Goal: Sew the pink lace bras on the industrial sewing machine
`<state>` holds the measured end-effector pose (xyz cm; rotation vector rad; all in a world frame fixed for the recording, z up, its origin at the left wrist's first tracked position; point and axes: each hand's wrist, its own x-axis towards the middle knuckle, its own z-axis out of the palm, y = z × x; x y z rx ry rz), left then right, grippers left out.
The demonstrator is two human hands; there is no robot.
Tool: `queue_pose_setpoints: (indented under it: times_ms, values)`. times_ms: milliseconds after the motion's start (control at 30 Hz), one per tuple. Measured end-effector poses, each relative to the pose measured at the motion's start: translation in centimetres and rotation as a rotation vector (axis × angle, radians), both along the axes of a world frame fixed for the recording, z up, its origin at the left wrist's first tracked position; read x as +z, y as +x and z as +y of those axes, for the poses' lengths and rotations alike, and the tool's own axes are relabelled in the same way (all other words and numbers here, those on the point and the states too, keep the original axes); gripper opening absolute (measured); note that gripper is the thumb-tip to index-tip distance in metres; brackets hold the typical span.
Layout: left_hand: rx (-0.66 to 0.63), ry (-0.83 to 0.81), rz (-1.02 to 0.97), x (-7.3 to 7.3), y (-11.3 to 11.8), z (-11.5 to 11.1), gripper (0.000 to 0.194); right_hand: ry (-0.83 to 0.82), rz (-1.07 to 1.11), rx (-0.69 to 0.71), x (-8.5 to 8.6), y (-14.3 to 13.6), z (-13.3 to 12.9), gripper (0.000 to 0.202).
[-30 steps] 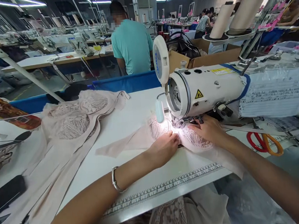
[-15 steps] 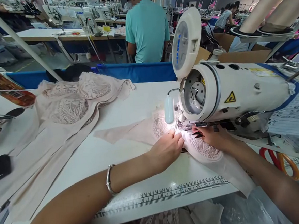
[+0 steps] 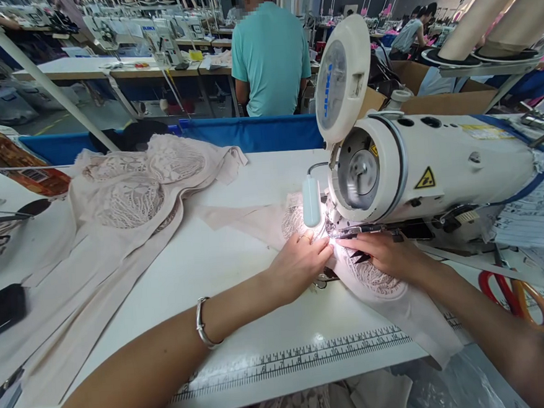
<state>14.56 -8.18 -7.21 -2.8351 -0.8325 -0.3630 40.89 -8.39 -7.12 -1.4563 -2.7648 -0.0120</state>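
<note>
My left hand point(image 3: 301, 259) lies flat on the lace piece point(image 3: 374, 277), fingers loosely together and pressing the cloth down just to the left of the needle area — it grips nothing, only rests on the fabric. My right hand point(image 3: 384, 253) lies on the same piece just across from it, palm down, fingers stretched toward the bright spot under the sewing machine point(image 3: 418, 169); whether its fingertips pinch the edge I cannot tell, since the glare washes them out. The two hands almost meet at the fingertips, right below the machine's head.

The lace piece sits under and between my hands, its pale plain tail running back past my right wrist and off the near edge of the table point(image 3: 239, 268). Another strip of the same cloth trails away beyond my left hand. A small lamp point(image 3: 310, 201) hangs just above my left fingers.

Well to the left of my left arm lies a heap of lace garments point(image 3: 131, 189). A printed ruler point(image 3: 292, 358) runs along the table edge under my forearms, and a bracelet point(image 3: 203, 324) circles my left wrist. Past my right forearm lie red and orange scissors point(image 3: 515, 292). Beyond the table a person in a teal shirt point(image 3: 270, 58) stands facing away.
</note>
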Motion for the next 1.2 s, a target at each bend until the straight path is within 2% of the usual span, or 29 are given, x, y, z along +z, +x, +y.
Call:
queue_pose_setpoints:
  times_ms: [133, 333, 533, 767, 900, 1033, 1200]
  values:
    - [0.003, -0.010, -0.009, 0.1, -0.2, 0.6, 0.027, -0.010, 0.005, -0.021, -0.3, 0.0, -0.1, 0.077]
    - [-0.007, -0.053, -0.053, 0.1, -0.6, 1.3, 0.030, -0.061, 0.070, 0.011, -0.2, -0.2, 0.1, 0.073]
    - [-0.013, -0.036, -0.061, -0.3, -0.7, 2.0, 0.035, -0.027, 0.038, -0.037, -0.7, -0.5, 0.0, 0.070]
    - [-0.033, -0.005, -0.079, -0.6, -0.7, 2.5, 0.038, -0.078, 0.060, -0.034, 0.4, -1.3, -0.1, 0.044]
    - [-0.047, -0.011, -0.092, -0.7, -0.7, 2.6, 0.039, -0.088, 0.149, 0.007, 0.4, -1.6, 0.1, 0.030]
    - [-0.068, -0.023, -0.124, -0.9, -0.9, 2.8, 0.042, -0.109, 0.185, -0.022, 0.4, -1.6, 0.1, 0.026]
    - [-0.101, -0.024, -0.153, -1.1, -0.9, 3.2, 0.035, -0.098, 0.154, -0.106, 1.0, -1.9, -0.3, 0.026]
